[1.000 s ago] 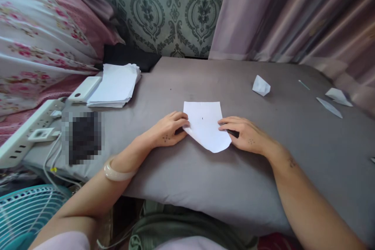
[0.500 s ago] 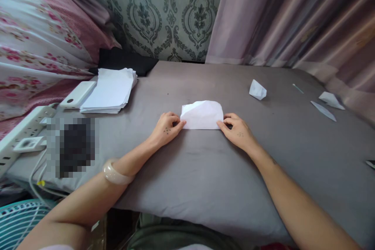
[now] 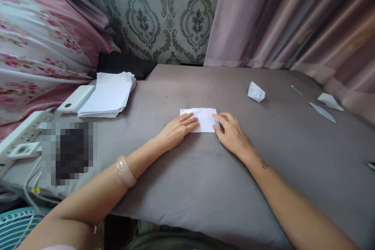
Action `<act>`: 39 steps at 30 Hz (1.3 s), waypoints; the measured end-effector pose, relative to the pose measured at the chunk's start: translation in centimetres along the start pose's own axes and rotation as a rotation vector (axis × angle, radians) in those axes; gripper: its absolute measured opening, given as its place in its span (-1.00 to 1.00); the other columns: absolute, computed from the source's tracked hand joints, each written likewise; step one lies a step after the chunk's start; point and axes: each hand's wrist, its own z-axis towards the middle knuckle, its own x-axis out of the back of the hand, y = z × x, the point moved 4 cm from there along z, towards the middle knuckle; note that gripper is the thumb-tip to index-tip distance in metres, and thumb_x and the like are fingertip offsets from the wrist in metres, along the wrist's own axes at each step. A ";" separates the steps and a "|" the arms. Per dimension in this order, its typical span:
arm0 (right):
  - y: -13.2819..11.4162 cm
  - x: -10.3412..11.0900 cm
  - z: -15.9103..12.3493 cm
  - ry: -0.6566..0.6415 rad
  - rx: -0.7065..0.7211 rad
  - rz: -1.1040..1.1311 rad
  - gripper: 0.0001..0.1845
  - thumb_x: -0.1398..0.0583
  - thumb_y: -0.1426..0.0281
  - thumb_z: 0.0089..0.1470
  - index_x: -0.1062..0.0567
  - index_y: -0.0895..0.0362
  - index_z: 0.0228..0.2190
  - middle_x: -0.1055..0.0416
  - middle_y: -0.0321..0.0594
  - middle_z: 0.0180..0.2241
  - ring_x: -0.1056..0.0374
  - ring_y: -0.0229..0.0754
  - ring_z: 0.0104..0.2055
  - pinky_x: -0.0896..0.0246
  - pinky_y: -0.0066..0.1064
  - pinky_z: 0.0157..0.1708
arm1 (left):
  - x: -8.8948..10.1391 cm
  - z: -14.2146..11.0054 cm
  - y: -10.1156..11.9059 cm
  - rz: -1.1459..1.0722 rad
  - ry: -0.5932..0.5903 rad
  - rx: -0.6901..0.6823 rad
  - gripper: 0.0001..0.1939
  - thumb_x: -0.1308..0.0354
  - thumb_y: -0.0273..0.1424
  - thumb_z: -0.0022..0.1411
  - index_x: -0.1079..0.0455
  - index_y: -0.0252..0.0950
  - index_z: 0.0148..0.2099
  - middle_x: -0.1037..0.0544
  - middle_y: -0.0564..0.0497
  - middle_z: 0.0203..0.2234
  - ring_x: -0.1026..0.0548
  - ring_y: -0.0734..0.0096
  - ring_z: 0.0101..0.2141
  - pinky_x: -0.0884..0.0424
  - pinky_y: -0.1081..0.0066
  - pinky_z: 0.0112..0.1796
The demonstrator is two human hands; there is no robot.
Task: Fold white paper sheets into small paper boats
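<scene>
A folded sheet of white paper (image 3: 206, 119) lies flat on the grey cloth, its long edge toward me. My left hand (image 3: 178, 129) rests palm down over the paper's left part, fingers stretched out and pressing on it. At the right edge, my right hand (image 3: 231, 131) touches the paper with thumb and fingers apart. The fingers of both hands hide the paper's lower left and part of its right side.
A stack of white paper (image 3: 107, 93) lies at the left beside a white box-shaped device (image 3: 76, 99). A power strip (image 3: 26, 133) with cables is nearer. Folded paper pieces (image 3: 256, 92), (image 3: 330, 101) and a cotton swab (image 3: 297, 90) lie to the right.
The paper's raised, rounded upper layer now lies flat. My left hand has gone from pinching the left corner to lying spread on the paper; my right hand has loosened its pinch.
</scene>
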 end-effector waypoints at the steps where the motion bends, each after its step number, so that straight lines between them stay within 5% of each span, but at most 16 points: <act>1: -0.2 -0.1 0.0 -0.025 0.062 -0.031 -0.57 -0.04 0.38 0.20 -0.40 -0.02 0.08 -0.29 -0.12 0.15 -0.29 0.00 -0.02 -0.27 -0.16 -0.07 | -0.4 0.1 -0.2 -0.019 -0.068 -0.035 -0.41 0.20 -0.65 0.23 -0.18 -0.27 0.27 -0.26 -0.08 0.26 -0.09 0.29 0.30 -0.07 0.21 0.24; 5: -0.2 -0.4 -0.1 -0.106 0.132 -0.114 -0.48 0.02 0.46 0.20 -0.39 -0.06 0.13 -0.22 -0.31 0.25 -0.24 0.01 -0.07 -0.27 -0.12 -0.06 | -0.9 0.0 -2.0 -0.004 -0.120 0.112 -0.42 0.19 -0.53 0.29 -0.09 -0.34 0.34 -0.12 -0.16 0.33 -0.04 0.20 0.33 -0.06 0.17 0.25; 11: -0.1 -0.5 0.1 -0.115 0.101 -0.121 -0.45 0.07 0.43 0.21 -0.31 0.14 0.20 -0.19 -0.18 0.27 -0.23 0.08 -0.05 -0.24 -0.07 -0.03 | 0.3 -0.3 -1.8 0.071 -0.046 0.340 -0.51 0.13 -0.44 0.33 -0.22 -0.27 0.27 -0.22 -0.19 0.28 -0.15 0.03 0.28 -0.10 -0.01 0.21; 15: -0.1 -0.7 0.3 -0.106 0.093 -0.119 -0.46 0.05 0.42 0.20 -0.33 0.16 0.18 -0.18 -0.10 0.27 -0.24 0.13 0.01 -0.21 -0.04 0.01 | 1.3 0.8 -0.2 0.169 0.063 0.223 -0.50 0.03 -0.12 0.33 -0.41 -0.45 0.03 -0.16 -0.40 0.26 -0.05 -0.20 0.28 -0.04 -0.09 0.20; 17: 0.0 -0.7 0.3 -0.103 0.092 -0.105 -0.47 0.04 0.42 0.19 -0.34 0.16 0.17 -0.20 -0.09 0.26 -0.24 0.13 0.04 -0.19 -0.04 0.03 | 1.4 1.6 0.6 0.156 0.055 0.135 -0.43 -0.02 -0.02 0.28 -0.42 -0.48 -0.04 -0.25 -0.42 0.18 -0.17 -0.17 0.21 -0.15 -0.02 0.15; 21: 0.0 -0.6 0.3 -0.101 0.074 -0.081 -0.48 0.03 0.41 0.19 -0.36 0.13 0.16 -0.22 -0.09 0.25 -0.24 0.11 0.05 -0.19 -0.06 0.04 | 0.8 2.5 1.3 0.064 -0.074 0.030 -0.55 0.00 -0.11 0.33 -0.39 -0.41 -0.03 -0.44 -0.25 -0.08 -0.40 0.10 -0.07 -0.37 0.20 -0.08; 27: -0.3 0.0 -0.2 -0.070 0.063 -0.018 -0.53 0.02 0.40 0.22 -0.39 0.12 0.12 -0.24 -0.12 0.23 -0.24 0.02 0.07 -0.16 -0.14 0.07 | 0.5 2.3 1.7 0.078 0.013 -0.043 -0.59 0.06 -0.10 0.36 -0.40 -0.30 -0.05 -0.46 -0.18 -0.10 -0.41 0.17 -0.10 -0.39 0.28 -0.17; 32: -0.1 0.9 -0.5 0.045 0.010 0.184 -0.61 0.05 0.34 0.28 -0.41 0.13 0.02 -0.38 -0.08 0.08 -0.28 -0.08 0.07 -0.15 -0.25 0.08 | 0.2 2.1 3.1 0.205 -0.005 -0.030 -0.67 0.16 -0.39 0.40 -0.42 -0.33 -0.24 -0.54 -0.15 -0.37 -0.49 0.21 -0.28 -0.38 0.32 -0.29; 35: 0.5 1.5 -0.7 0.108 -0.062 0.377 -0.59 0.12 0.27 0.32 -0.40 0.13 -0.01 -0.42 -0.07 0.01 -0.31 -0.13 0.08 -0.15 -0.28 0.09 | 1.2 1.6 2.6 0.038 0.151 0.170 -0.77 0.07 -0.42 0.31 -0.42 -0.29 -0.24 -0.57 -0.10 -0.38 -0.51 0.26 -0.36 -0.35 0.39 -0.39; 39: 1.2 1.8 -0.8 0.120 -0.233 0.656 -0.56 0.03 0.11 0.27 -0.34 0.11 0.01 -0.41 -0.04 0.04 -0.34 -0.12 0.06 -0.19 -0.24 0.07 | 2.9 0.3 0.5 -0.649 0.554 0.566 -0.82 -0.11 -0.29 0.15 -0.43 -0.26 -0.24 -0.56 0.04 -0.45 -0.48 0.41 -0.47 -0.37 0.46 -0.40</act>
